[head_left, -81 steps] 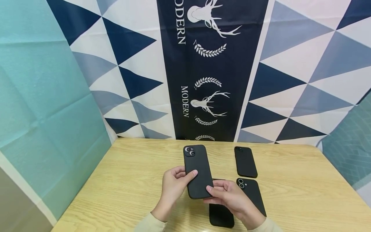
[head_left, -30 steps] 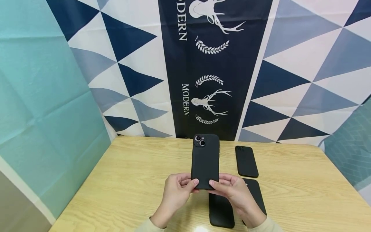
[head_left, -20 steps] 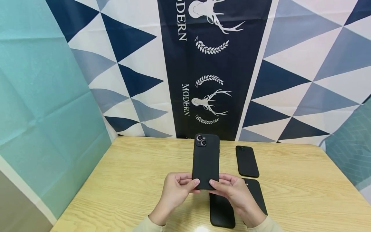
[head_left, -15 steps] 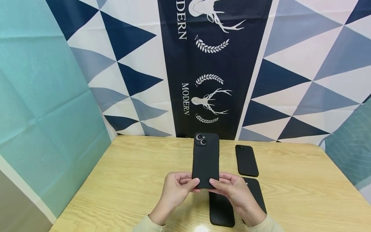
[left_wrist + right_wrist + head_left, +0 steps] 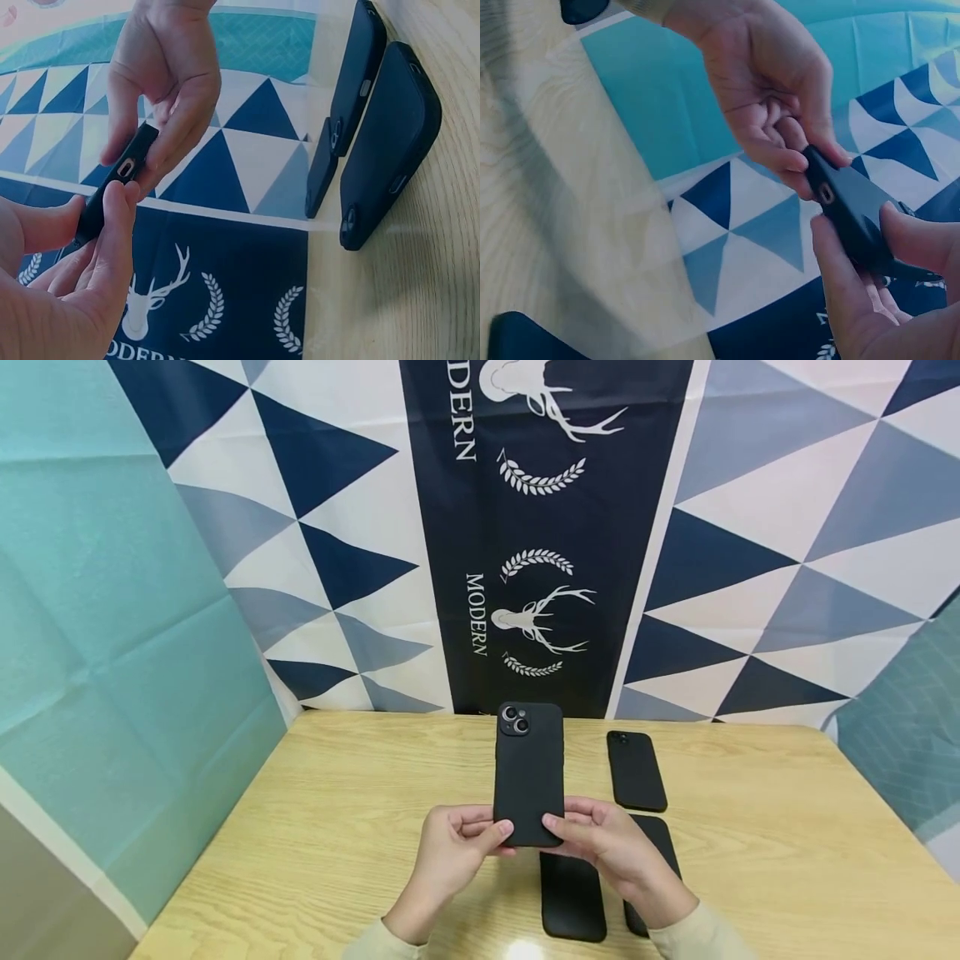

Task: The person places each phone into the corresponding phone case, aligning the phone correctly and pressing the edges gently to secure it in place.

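Observation:
Both hands hold up a smartphone in a matte black case, its back with two camera lenses facing me. My left hand pinches the lower left corner, thumb on the back and fingers behind. At the lower right corner my right hand grips the same way. The phone's bottom edge, with an oblong port opening, shows in the left wrist view between the hands; the right wrist view shows that edge of the phone too. The fingers behind the phone are mostly hidden in the head view.
On the wooden table lie three more black phones: one phone below the held one, one partly behind my right wrist, and one farther back. A patterned cloth hangs behind the table.
The phone, slanted earlier, now stands straighter and farther right and up. My left hand has shifted from its side to its lower corner. In the last half second hardly anything moves.

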The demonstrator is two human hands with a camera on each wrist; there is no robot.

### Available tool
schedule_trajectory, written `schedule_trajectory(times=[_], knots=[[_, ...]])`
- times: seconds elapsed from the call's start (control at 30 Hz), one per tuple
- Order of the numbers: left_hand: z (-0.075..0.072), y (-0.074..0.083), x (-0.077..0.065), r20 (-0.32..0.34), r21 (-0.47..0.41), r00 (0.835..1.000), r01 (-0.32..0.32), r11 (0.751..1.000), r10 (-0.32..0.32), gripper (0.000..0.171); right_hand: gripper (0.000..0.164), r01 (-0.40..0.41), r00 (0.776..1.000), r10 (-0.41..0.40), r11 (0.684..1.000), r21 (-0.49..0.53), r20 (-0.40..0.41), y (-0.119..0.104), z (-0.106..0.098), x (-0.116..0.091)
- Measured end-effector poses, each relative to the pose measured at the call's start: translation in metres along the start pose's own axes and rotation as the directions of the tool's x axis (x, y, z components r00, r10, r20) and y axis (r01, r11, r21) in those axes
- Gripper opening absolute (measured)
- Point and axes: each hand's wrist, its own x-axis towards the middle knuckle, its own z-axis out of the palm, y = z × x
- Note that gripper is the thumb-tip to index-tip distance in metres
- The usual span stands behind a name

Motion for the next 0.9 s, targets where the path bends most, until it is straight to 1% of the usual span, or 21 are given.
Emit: schedule_trajectory(times=[0.1, 0.17, 0.23, 0.37, 0.43, 0.57, 0.63, 0.77, 0.83, 0.9], knots=[[0.000, -0.002, -0.002, 0.008, -0.007, 1.000, -0.001, 1.000, 0.001, 0.029, 0.063, 0.006, 1.000, -0.006, 1.000, -0.011, -0.030, -0.005, -0.001, 0.002], [0.000, -0.003, -0.005, 0.022, -0.006, 1.000, 0.003, 1.000, -0.002, 0.030, 0.059, 0.010, 0.998, -0.011, 1.000, -0.011, -0.055, -0.007, -0.002, 0.002], [0.001, -0.005, -0.007, 0.038, -0.002, 0.999, 0.008, 1.000, -0.008, 0.030, 0.051, 0.012, 0.998, -0.013, 1.000, -0.013, -0.063, -0.008, -0.004, 0.002], [0.002, -0.006, -0.010, 0.074, 0.039, 0.997, 0.017, 0.999, -0.020, 0.026, 0.028, 0.012, 0.998, -0.014, 1.000, -0.028, -0.055, -0.008, -0.007, 0.001], [0.001, -0.005, -0.011, 0.090, 0.065, 0.996, 0.020, 0.998, -0.026, 0.024, 0.022, 0.006, 0.999, -0.008, 1.000, -0.030, -0.047, -0.007, -0.009, 0.000], [0.000, -0.004, -0.010, 0.113, 0.095, 0.993, 0.021, 0.995, -0.032, 0.022, 0.024, -0.006, 0.998, 0.005, 1.000, -0.020, -0.060, -0.006, -0.009, -0.001], [0.000, -0.004, -0.009, 0.114, 0.109, 0.993, 0.018, 0.994, -0.030, 0.021, 0.026, -0.006, 0.997, 0.005, 1.000, -0.022, -0.072, -0.005, -0.009, -0.001], [-0.001, -0.004, -0.007, 0.094, 0.165, 0.994, 0.037, 0.986, -0.053, 0.019, 0.022, -0.009, 0.997, 0.007, 1.000, -0.028, -0.081, -0.005, -0.009, -0.001], [-0.002, -0.003, -0.005, 0.072, 0.210, 0.996, 0.043, 0.977, -0.059, 0.020, 0.019, -0.001, 0.998, -0.001, 0.999, -0.033, -0.065, -0.005, -0.009, -0.002], [-0.003, 0.001, 0.000, 0.044, 0.242, 0.998, 0.043, 0.969, -0.055, 0.022, 0.019, 0.016, 0.999, -0.017, 0.999, -0.037, -0.029, -0.004, -0.008, -0.003]])
